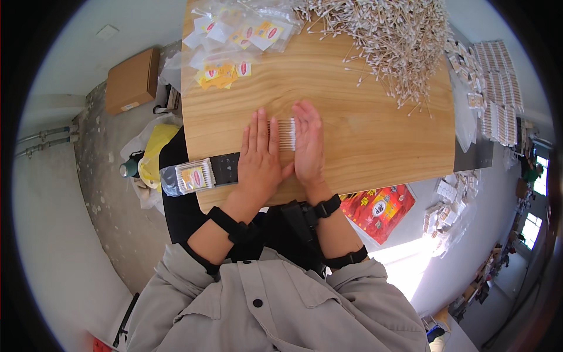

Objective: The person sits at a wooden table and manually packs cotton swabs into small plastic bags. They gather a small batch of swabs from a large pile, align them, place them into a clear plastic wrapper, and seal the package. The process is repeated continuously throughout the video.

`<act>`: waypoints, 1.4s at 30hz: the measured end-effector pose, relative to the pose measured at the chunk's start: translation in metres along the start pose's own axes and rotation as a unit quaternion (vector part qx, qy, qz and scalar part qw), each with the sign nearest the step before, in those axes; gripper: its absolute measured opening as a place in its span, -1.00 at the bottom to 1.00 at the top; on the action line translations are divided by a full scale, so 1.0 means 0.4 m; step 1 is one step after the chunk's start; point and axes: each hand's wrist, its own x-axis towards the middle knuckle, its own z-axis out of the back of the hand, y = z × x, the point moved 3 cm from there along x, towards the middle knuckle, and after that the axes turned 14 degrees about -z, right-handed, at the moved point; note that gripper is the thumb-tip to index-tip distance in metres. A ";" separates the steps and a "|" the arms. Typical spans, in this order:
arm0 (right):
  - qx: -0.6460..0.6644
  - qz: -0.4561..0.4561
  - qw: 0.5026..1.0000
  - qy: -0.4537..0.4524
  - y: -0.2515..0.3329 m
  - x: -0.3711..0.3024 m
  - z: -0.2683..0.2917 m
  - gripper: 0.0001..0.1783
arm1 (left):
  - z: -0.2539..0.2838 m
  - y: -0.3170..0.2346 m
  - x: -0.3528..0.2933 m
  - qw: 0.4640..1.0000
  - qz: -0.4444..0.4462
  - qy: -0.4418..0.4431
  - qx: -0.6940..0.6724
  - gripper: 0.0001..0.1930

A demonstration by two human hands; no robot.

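Note:
A row of cotton swabs (286, 135) lies side by side on the wooden table (375, 138). My left hand (260, 154) rests flat at the row's left side, fingers stretched and partly covering the swabs. My right hand (309, 141) stands on its edge along the right side, palm facing the row and fingers extended. Part of the row is hidden beneath the left fingers. Left of my hands, a clear bag of cotton swabs (196, 176) with a yellow card inside sits by a black strip (226, 168) at the table's near left edge.
A big heap of loose cotton swabs (393, 41) covers the far right. Clear bags with printed cards (252, 35) lie far left. Stacked swab packs (497, 88) stand beyond the right edge. A red package (384, 211) and more packs (448, 205) lie below the near right edge.

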 end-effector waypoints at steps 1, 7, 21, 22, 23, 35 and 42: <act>0.000 -0.002 1.000 0.000 0.001 0.000 0.001 -0.33 | -0.003 -0.001 0.002 1.000 0.005 0.003 0.002 0.10; -0.079 0.004 0.996 -0.038 0.014 0.016 0.032 -0.51 | 0.005 -0.007 0.002 0.999 0.017 0.032 0.006 0.15; -0.543 0.028 0.758 -0.359 0.243 0.210 0.311 -0.57 | 0.009 -0.011 0.001 1.000 0.003 -0.007 -0.010 0.19; -0.542 0.006 0.764 -0.350 0.241 0.211 0.317 -0.60 | 0.009 -0.010 -0.001 1.000 0.004 -0.006 -0.010 0.18; -0.550 0.028 0.751 -0.364 0.241 0.207 0.318 -0.64 | 0.007 -0.009 -0.002 1.000 0.003 -0.007 -0.010 0.18; -0.516 0.074 0.761 -0.386 0.232 0.158 0.373 -0.84 | 0.013 -0.011 0.002 1.000 0.009 0.000 -0.015 0.18; -0.506 0.064 0.813 -0.283 0.147 0.020 0.273 -0.85 | 0.008 -0.008 -0.003 1.000 0.011 0.001 -0.020 0.19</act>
